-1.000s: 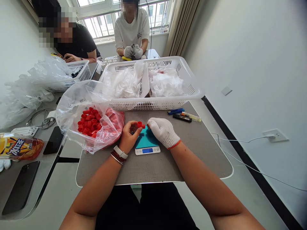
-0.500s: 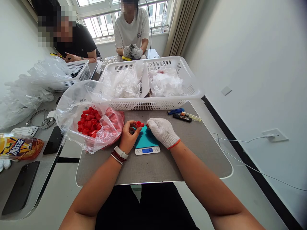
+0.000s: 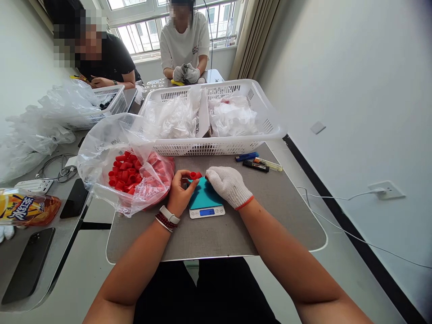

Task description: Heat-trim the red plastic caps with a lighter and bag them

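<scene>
My left hand [image 3: 182, 186], bare, with a white watch and beads at the wrist, pinches a small red pipe fitting [image 3: 195, 175] between thumb and fingertips. Close to its right, my right hand [image 3: 227, 183] in a white knitted glove is closed, and whatever its fingers hold is hidden. Both hands hover above a small digital scale [image 3: 207, 213] with a teal top and a lit display. To the left, an open clear plastic bag [image 3: 101, 135] holds many more red pipe fittings [image 3: 126, 168].
A white basket [image 3: 216, 147] with crumpled clear bags spans the table's back. Markers and a cutter [image 3: 255, 166] lie at right. A side table at left carries a drink bottle [image 3: 29, 207] and phones [image 3: 29, 265]. Two people [image 3: 185, 45] work across from me.
The red fitting has turned slightly in my left fingers, and its round opening faces me more. Both hands otherwise stay nearly in place.
</scene>
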`<control>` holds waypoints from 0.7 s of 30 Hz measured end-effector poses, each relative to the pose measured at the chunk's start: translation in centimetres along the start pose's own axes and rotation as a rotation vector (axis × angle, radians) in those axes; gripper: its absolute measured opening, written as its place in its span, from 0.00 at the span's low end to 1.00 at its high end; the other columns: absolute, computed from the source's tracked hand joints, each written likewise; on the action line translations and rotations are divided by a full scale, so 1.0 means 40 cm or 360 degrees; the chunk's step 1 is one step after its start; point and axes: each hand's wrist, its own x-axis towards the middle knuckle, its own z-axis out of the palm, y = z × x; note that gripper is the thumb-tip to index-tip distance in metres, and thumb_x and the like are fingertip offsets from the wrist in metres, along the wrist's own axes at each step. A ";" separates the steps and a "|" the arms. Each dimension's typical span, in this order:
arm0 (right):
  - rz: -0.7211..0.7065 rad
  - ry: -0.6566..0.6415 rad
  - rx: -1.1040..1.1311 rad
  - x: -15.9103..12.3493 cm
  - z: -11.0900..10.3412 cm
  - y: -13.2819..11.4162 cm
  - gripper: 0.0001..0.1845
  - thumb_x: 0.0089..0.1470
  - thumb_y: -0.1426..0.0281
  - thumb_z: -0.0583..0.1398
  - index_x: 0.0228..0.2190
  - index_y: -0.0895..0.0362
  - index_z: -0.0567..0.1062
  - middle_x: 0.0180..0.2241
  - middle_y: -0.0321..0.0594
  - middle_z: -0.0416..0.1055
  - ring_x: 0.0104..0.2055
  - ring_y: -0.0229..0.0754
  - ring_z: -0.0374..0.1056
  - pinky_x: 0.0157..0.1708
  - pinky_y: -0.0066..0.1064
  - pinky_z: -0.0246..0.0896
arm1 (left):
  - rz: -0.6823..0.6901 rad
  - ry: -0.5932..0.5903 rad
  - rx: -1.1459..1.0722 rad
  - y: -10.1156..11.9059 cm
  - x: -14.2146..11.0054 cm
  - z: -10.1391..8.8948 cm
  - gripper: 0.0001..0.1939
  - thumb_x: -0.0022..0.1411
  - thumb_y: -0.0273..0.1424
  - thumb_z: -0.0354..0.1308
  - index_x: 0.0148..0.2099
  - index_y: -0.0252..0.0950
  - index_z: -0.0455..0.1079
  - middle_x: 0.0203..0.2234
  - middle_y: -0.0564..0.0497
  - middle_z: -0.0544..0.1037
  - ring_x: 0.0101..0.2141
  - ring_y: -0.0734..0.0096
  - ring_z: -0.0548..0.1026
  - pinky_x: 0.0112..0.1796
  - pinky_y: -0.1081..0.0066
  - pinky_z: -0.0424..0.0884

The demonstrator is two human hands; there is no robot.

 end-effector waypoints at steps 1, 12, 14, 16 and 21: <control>0.0004 0.0003 0.0005 0.000 0.000 0.001 0.26 0.64 0.60 0.42 0.23 0.56 0.70 0.24 0.39 0.71 0.28 0.41 0.62 0.28 0.33 0.43 | 0.0007 -0.0011 0.0023 0.001 0.001 -0.001 0.12 0.58 0.36 0.66 0.42 0.38 0.70 0.36 0.50 0.77 0.36 0.72 0.75 0.37 0.71 0.72; 0.0031 0.0010 -0.0039 0.002 0.000 -0.001 0.27 0.64 0.60 0.42 0.23 0.56 0.70 0.24 0.40 0.71 0.28 0.41 0.62 0.28 0.33 0.42 | -0.0021 -0.0046 -0.0086 0.000 -0.003 -0.001 0.18 0.57 0.42 0.67 0.42 0.38 0.69 0.34 0.51 0.75 0.32 0.73 0.74 0.35 0.72 0.73; 0.0018 0.0001 -0.0026 0.001 0.000 -0.003 0.27 0.64 0.60 0.42 0.22 0.56 0.70 0.24 0.40 0.71 0.27 0.41 0.62 0.28 0.33 0.43 | -0.0019 -0.0017 -0.0093 -0.002 -0.003 0.001 0.17 0.56 0.41 0.68 0.42 0.38 0.68 0.35 0.52 0.74 0.34 0.74 0.74 0.36 0.72 0.73; 0.0006 0.0000 0.0001 0.001 0.000 -0.003 0.27 0.64 0.60 0.42 0.22 0.56 0.70 0.24 0.40 0.71 0.28 0.41 0.62 0.28 0.33 0.43 | -0.0011 0.0003 -0.0071 -0.002 -0.002 0.002 0.15 0.57 0.38 0.67 0.41 0.38 0.68 0.36 0.52 0.74 0.35 0.74 0.74 0.37 0.72 0.73; 0.0010 0.0036 0.0000 0.001 0.005 0.004 0.26 0.64 0.61 0.42 0.23 0.56 0.70 0.25 0.40 0.72 0.29 0.41 0.63 0.28 0.33 0.43 | 0.0000 -0.0074 0.0038 0.001 0.002 -0.002 0.11 0.59 0.34 0.65 0.42 0.38 0.70 0.37 0.50 0.77 0.38 0.71 0.76 0.37 0.71 0.72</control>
